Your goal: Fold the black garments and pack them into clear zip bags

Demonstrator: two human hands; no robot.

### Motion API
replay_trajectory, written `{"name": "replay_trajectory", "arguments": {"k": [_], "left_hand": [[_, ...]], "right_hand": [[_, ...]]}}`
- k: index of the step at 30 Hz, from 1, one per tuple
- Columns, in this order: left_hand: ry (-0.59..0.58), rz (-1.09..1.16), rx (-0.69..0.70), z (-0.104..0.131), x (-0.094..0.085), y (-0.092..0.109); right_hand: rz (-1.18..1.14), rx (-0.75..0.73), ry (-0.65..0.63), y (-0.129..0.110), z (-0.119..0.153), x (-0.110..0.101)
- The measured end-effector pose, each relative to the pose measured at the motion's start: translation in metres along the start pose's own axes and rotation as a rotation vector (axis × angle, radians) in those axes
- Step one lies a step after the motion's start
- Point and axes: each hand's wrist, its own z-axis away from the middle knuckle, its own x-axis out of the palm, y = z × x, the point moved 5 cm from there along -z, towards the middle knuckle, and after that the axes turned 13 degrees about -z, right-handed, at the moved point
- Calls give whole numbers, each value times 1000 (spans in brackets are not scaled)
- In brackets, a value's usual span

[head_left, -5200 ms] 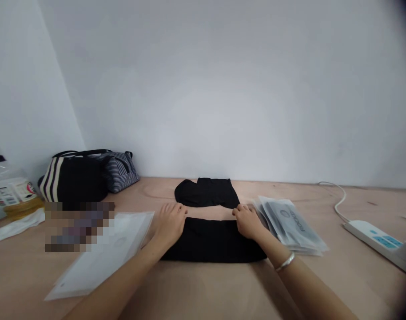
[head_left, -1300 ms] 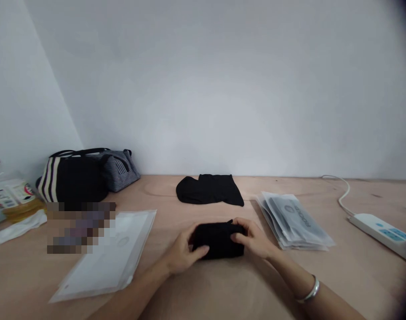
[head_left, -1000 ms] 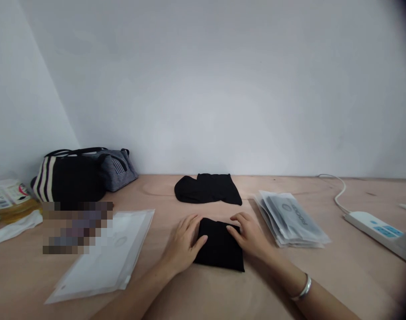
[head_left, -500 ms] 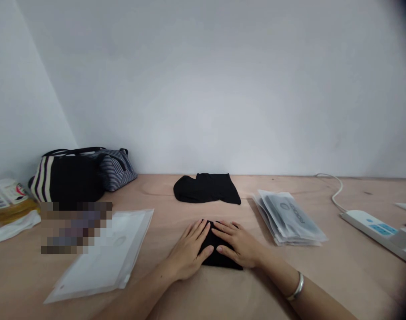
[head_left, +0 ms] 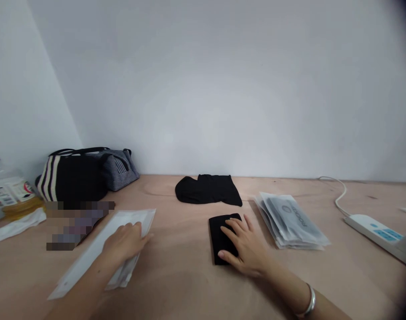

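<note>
My right hand (head_left: 244, 246) rests on a folded black cloth (head_left: 220, 233), its fingers spread over the right part of the fold. To the left, my left hand (head_left: 128, 240) is on a frosted plastic zip bag (head_left: 86, 262) that lies flat on the table. Its fingers are curled down at the bag, and their tips are hidden behind the back of the hand. A sock-shaped black cloth (head_left: 208, 189) lies flat behind the folded one, near the wall.
Right of my right hand is a stack of filled frosted zip bags (head_left: 292, 222). A power strip (head_left: 378, 229) with a white cable lies at the far right. Black and striped bags (head_left: 79, 178), a bottle with yellow liquid (head_left: 14, 198) and a white tissue (head_left: 18, 226) occupy the left side.
My left hand has left the folded black cloth and moved left onto the plastic zip bag. The folded cloth has turned somewhat, with my right hand still on it.
</note>
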Motion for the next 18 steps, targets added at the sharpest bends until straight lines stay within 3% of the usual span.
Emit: {"name": "replay_trajectory", "arguments": {"k": [3,5,9,13,18], "left_hand": [[-30,28,30,0,7,-3],[-6,22,29,-1,3,-3],[114,-2,40,3,-28,10],[225,219,222,9,-58,61],[225,332,354,4,-44,144]], "right_hand": [[-80,-2,-109,3,3,12],[-109,30,-159,6,6,18],[-147,36,-224,9,7,21],[-122,56,-227,13,5,27],[-109,221,-87,27,3,34]]}}
